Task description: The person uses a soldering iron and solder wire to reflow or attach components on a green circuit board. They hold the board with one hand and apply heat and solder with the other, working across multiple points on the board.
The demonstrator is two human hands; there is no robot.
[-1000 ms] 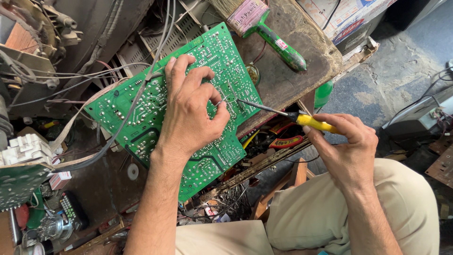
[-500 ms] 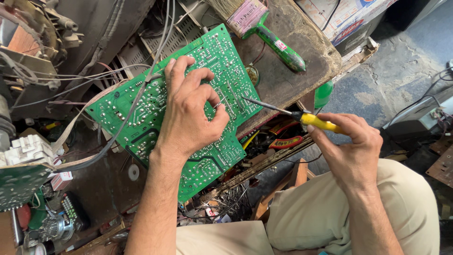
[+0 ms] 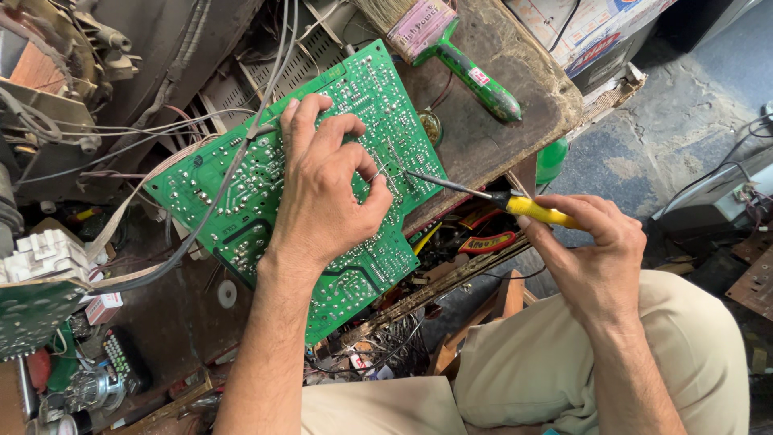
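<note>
Knees in khaki trousers fill the near edge at six o'clock. Just beyond, at three o'clock, the right hand pinches the yellow handle of a soldering iron, fingers pressed together around it; its thin dark tip reaches toward nine o'clock and meets the solder side of a green circuit board. At the centre the left hand lies spread, palm down, on that board, fingertips curled near the iron's tip. The board rests tilted on the cluttered worktop, with grey wires trailing off toward ten o'clock. Farther off, at twelve o'clock, a paintbrush with a green handle lies on the worktop.
</note>
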